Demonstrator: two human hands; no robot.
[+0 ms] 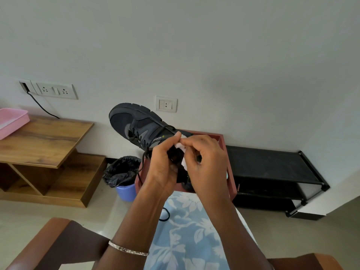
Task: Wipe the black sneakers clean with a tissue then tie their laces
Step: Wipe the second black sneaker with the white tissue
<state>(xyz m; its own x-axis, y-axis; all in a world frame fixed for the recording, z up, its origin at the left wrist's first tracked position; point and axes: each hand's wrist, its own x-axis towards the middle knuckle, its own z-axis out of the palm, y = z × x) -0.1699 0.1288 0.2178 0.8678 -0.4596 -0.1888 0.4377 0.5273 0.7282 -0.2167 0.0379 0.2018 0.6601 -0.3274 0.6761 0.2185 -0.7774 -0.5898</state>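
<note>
One grey-panelled black sneaker [132, 118], loose laces [136, 136], tissue [179, 145] against it

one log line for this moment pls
step: wiping | left hand: holds sneaker | right hand: pinches tissue against sneaker | laces: loose

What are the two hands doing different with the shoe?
The left hand grips the black sneaker near its heel, while the right hand pinches a white tissue against it. The left wrist wears a silver bangle; the right wrist shows none. Both hands have curled fingers and sit close together at the sneaker's back end.
</note>
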